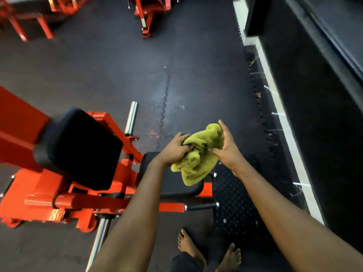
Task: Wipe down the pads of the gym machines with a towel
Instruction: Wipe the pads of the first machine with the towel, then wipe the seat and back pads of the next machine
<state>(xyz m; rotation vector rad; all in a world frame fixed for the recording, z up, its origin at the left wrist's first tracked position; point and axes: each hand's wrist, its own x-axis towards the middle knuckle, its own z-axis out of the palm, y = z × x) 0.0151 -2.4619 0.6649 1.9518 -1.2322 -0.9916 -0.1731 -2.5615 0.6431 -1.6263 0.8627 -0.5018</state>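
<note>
dark rubber floor (pixel 117 65), white kerb (pixel 290 138)

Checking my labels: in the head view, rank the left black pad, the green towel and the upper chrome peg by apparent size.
1. Black pad: largest, though it seems nearer the camera, which may inflate it.
2. Green towel: bunched between the left hand and right hand.
3. Chrome peg: smallest.
</note>
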